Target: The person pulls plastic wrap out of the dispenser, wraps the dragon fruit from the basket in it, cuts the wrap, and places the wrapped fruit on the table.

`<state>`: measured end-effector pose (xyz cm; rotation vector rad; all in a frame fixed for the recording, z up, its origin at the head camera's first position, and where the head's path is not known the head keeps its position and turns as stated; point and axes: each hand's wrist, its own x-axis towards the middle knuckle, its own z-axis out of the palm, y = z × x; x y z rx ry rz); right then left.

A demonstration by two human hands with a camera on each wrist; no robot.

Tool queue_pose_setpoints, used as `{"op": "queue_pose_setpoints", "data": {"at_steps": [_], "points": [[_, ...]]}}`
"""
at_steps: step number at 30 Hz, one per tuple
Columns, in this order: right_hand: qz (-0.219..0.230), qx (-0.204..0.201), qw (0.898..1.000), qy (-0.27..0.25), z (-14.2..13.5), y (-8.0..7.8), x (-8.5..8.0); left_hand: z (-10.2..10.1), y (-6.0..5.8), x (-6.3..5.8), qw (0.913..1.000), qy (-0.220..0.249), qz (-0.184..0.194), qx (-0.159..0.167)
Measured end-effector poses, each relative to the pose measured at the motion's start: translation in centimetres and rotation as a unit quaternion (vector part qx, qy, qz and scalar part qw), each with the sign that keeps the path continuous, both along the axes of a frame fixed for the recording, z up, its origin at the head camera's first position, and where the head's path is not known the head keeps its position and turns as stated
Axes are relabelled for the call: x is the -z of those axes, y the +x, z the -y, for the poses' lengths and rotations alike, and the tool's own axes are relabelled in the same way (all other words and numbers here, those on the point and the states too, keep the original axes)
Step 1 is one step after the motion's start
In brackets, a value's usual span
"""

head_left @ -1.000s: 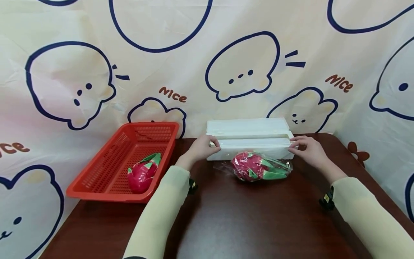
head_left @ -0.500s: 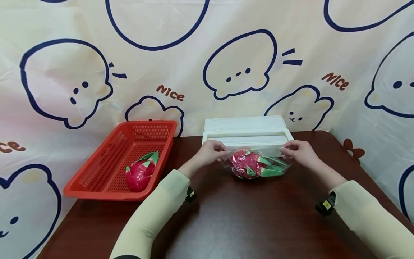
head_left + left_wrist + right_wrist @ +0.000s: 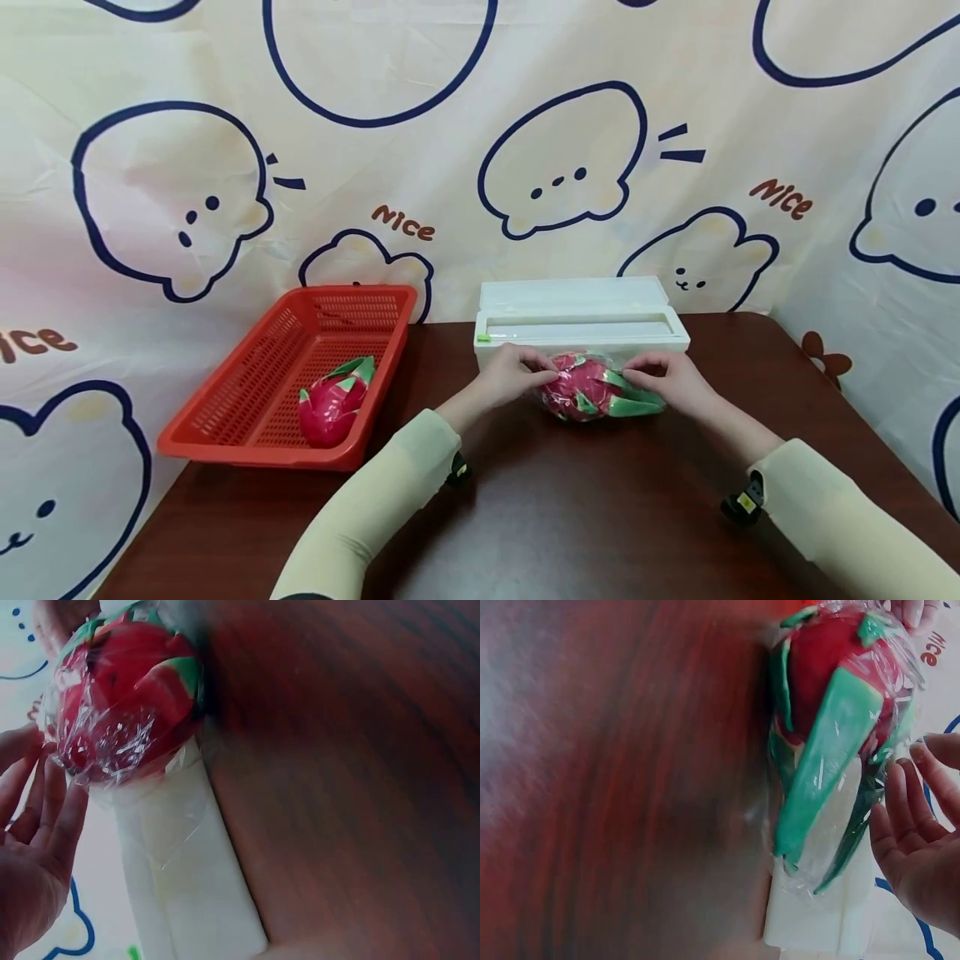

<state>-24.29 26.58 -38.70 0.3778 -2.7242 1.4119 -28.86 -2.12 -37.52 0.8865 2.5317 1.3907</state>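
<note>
A pink dragon fruit (image 3: 581, 390) with green scales lies on the table, covered in clear cling film (image 3: 810, 874). At its left end my left hand (image 3: 510, 375) pinches the film between thumb and fingers. My right hand (image 3: 667, 382) does the same on the other side, by the green leaf tips. Directly behind the fruit stands a white cling film dispenser (image 3: 577, 341), its lid raised and a small green slider (image 3: 484, 338) at its left end. Close up in the left wrist view, shiny wrinkled film hugs the fruit's rounded end.
To the left, a red plastic basket (image 3: 251, 454) with slotted walls holds a second dragon fruit (image 3: 328, 412). The dark brown table (image 3: 592, 517) ends at a cartoon-printed cloth backdrop (image 3: 450, 167).
Both hands have come from the dispenser's two ends toward me and inward, drawing film over the dragon fruit. The dispenser's front rim and green slider now show. The basket stays put.
</note>
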Motion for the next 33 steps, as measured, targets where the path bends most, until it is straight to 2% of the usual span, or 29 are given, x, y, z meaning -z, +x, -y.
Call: {"op": "queue_pose_setpoints", "data": {"at_steps": [8, 13, 18, 21, 25, 27, 29, 33], "points": [[-0.038, 0.007, 0.999, 0.014, 0.2, 0.3, 1.1, -0.5, 0.1, 0.7, 0.9995, 0.005, -0.022, 0.022], [-0.053, 0.012, 0.998, 0.036, 0.1, 0.2, 1.0, -1.1, -0.2, 0.8, 0.999, 0.001, -0.034, 0.028], [-0.065, 0.004, 0.996, 0.062, 0.0, 0.3, 0.6, -0.7, -0.2, 0.6, 0.9977, -0.002, -0.045, 0.051], [-0.076, 0.007, 0.994, 0.077, -0.4, 0.5, 0.0, 0.3, -0.2, 0.2, 0.9984, 0.015, -0.037, 0.04], [-0.084, 0.017, 0.992, 0.095, -1.4, 0.5, -0.7, 1.8, -0.5, 0.1, 0.9986, 0.048, -0.023, 0.001], [-0.072, 0.01, 0.992, 0.102, -1.7, 0.3, -0.8, 2.2, -0.9, 0.4, 0.9991, 0.04, -0.012, -0.002], [-0.052, -0.007, 0.993, 0.104, -1.9, 0.2, -0.5, 2.4, -1.1, 0.9, 0.9998, 0.016, 0.002, 0.011], [-0.026, -0.046, 0.993, 0.101, -1.6, -0.2, 0.7, 2.1, -1.0, 1.7, 0.9981, -0.028, 0.02, 0.052]]}}
